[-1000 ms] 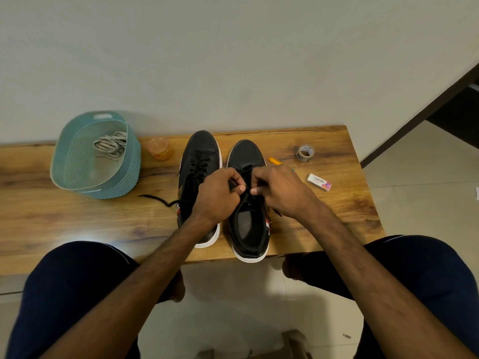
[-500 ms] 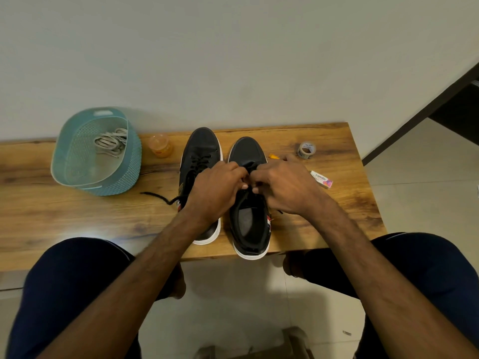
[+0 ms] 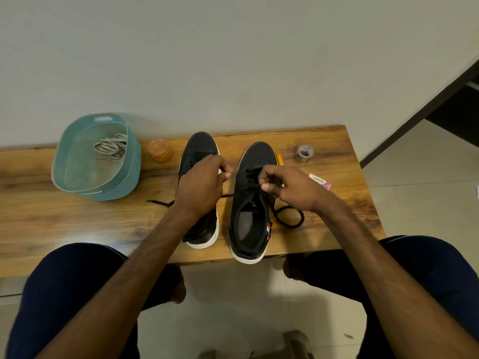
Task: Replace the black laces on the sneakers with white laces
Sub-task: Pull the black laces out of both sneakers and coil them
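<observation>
Left hand hides left sneaker's lacing; fingers curled, grip unclear. Right hand pinches black lace on right sneaker. Hands, together before, now apart; lace slack now looped on bench.

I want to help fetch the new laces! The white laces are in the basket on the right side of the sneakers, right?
Almost. The white laces do lie in the teal basket, but the head view shows the basket standing on the left side of the sneakers, not the right.
</observation>
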Tool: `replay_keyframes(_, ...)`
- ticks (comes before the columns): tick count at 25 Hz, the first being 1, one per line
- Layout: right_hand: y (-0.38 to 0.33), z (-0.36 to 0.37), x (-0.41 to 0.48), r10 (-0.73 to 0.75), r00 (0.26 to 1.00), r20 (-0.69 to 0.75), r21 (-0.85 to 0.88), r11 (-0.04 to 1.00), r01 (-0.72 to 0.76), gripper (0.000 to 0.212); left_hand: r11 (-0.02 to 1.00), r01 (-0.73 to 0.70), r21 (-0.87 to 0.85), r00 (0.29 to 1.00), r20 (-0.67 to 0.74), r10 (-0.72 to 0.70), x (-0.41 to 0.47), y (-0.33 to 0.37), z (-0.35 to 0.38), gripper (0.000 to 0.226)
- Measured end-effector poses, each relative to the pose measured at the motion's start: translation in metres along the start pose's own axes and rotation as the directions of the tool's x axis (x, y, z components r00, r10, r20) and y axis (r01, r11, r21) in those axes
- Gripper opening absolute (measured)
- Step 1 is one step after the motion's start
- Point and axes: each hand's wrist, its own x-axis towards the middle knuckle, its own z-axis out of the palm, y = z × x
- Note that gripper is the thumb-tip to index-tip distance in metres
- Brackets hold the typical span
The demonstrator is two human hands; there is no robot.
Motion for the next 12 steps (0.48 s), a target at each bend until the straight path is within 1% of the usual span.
replay_keyframes(2,-0.001,0.001,0.002,-0.004,1.000,-0.003,-0.012,1.000,0.004,0.017,0.996,-0.060,-0.069,0.998,0.033,0.062,-0.002,0.005,0.002,0.016)
replay_keyframes(3,-0.003,0.000,0.003,-0.005,1.000,0.005,-0.022,1.000,0.005,0.016,0.990,-0.091,-0.108,0.992,0.078,0.100,-0.004,0.007,0.006,0.023)
replay_keyframes(5,-0.007,-0.001,0.004,-0.007,1.000,-0.002,0.023,1.000,0.007,0.019,0.986,-0.135,-0.094,0.973,0.174,0.150,-0.007,0.013,0.014,0.030)
replay_keyframes(6,-0.010,-0.001,0.004,-0.002,1.000,-0.019,0.060,0.998,0.003,0.020,0.989,-0.134,-0.069,0.972,0.187,0.145,-0.008,0.015,0.017,0.028)
replay_keyframes(7,-0.012,-0.001,0.004,0.005,0.999,-0.037,0.085,0.996,-0.002,0.018,0.991,-0.119,-0.066,0.977,0.172,0.129,-0.008,0.015,0.019,0.024)
replay_keyframes(8,-0.014,0.000,0.003,0.014,0.999,-0.045,0.090,0.996,-0.010,0.013,0.992,-0.096,-0.086,0.984,0.145,0.108,-0.007,0.015,0.019,0.019)
replay_keyframes(9,-0.015,0.000,0.003,0.020,0.999,-0.037,0.075,0.997,-0.018,0.005,0.991,-0.070,-0.113,0.989,0.124,0.084,-0.008,0.014,0.019,0.014)
replay_keyframes(10,-0.014,0.000,0.003,0.028,1.000,-0.013,0.039,0.999,-0.028,0.005,0.989,-0.044,-0.138,0.991,0.116,0.060,-0.008,0.015,0.017,0.012)
replay_keyframes(11,-0.013,0.000,0.003,0.028,0.999,0.015,-0.015,0.999,-0.028,0.012,0.986,-0.023,-0.162,0.992,0.116,0.042,-0.008,0.015,0.016,0.010)
replay_keyframes(12,-0.013,0.000,0.003,0.006,1.000,0.023,-0.071,0.997,-0.004,0.014,0.982,-0.010,-0.191,0.993,0.115,0.032,-0.008,0.014,0.015,0.009)
